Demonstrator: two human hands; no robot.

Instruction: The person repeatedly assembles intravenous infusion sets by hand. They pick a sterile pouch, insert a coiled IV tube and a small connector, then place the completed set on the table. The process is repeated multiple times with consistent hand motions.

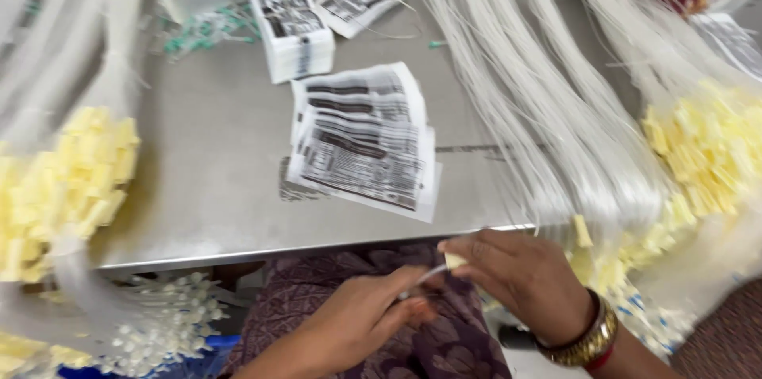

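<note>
Clear thin tube [425,277] is stretched between both hands below the bench [214,188] edge, over the lap. Right hand [528,276] pinches its yellow connector [454,261], fingers closed; left hand [361,319] curls shut round the tube w/ the length kept taut. Printed leaflets [365,145] lie mid-bench, w/in reach.

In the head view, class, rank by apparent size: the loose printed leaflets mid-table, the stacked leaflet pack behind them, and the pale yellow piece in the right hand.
1. Loose printed leaflets
2. Stacked leaflet pack, though farther away, so unsure
3. Pale yellow piece in the right hand
</note>
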